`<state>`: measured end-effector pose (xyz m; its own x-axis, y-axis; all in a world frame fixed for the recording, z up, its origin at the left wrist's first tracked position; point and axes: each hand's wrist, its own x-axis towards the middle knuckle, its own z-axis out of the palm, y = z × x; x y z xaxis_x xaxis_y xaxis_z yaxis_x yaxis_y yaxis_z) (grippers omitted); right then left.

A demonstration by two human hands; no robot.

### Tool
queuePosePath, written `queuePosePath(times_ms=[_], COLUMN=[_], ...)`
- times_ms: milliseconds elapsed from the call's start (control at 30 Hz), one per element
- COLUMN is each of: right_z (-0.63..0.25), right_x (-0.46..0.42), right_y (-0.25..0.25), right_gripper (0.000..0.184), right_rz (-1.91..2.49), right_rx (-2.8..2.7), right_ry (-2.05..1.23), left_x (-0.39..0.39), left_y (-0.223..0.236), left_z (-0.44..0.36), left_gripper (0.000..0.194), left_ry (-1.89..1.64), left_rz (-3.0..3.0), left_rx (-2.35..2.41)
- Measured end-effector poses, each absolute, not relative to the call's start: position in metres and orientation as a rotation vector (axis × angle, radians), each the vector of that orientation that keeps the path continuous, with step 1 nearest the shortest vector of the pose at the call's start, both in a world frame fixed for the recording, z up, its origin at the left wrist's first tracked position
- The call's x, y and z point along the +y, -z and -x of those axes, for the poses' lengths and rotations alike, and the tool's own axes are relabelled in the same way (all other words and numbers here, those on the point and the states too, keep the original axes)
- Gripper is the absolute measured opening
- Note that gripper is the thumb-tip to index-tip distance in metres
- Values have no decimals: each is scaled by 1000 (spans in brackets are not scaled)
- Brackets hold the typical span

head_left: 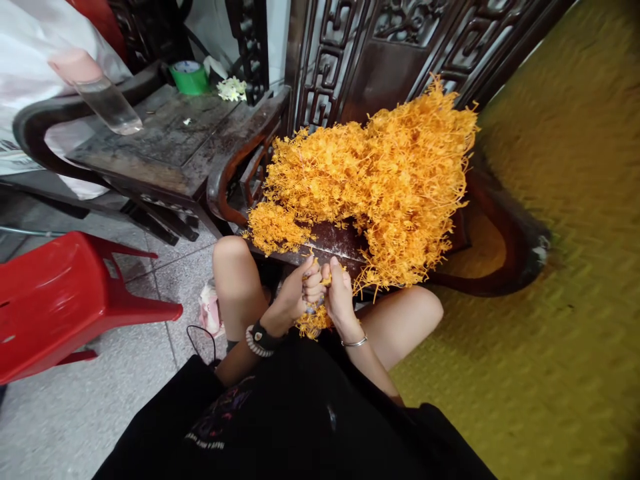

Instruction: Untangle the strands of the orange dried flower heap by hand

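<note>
My left hand [299, 290] and my right hand [339, 293] are close together above my lap, both with curled fingers. Bits of an orange sprig [327, 280] show between them, and both hands grip it. Part of it is hidden behind my fingers. Just below my hands, more frilly orange sprigs [314, 323] lie between my thighs. In front of me a large heap of the same thin, branching orange sprigs [395, 173] covers most of a dark wooden seat [340, 239]. A smaller clump [277, 228] sits at the heap's left front edge.
To the left, a dark wooden table [165, 143] bears a bottle with a pink cap [107, 100], a green tape roll [189, 77] and pale flowers [231, 89]. A red plastic stool [55, 293] stands on the floor. At right is a yellow textured surface [550, 320].
</note>
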<state>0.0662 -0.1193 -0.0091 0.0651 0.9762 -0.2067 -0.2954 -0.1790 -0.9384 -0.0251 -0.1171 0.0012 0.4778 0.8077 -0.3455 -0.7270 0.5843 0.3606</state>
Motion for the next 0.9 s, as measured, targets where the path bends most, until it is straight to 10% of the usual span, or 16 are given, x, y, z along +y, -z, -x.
queuePosePath(times_ms=[900], right_z=[-50], right_x=[-80], right_y=[11], right_gripper=[44], right_rz=[933], right_rx=[-851], right_ry=[-1880], left_x=[-117], left_y=[0], left_z=[74], left_gripper=[44], left_ry=[-1040], left_rz=[30], left_rx=[287])
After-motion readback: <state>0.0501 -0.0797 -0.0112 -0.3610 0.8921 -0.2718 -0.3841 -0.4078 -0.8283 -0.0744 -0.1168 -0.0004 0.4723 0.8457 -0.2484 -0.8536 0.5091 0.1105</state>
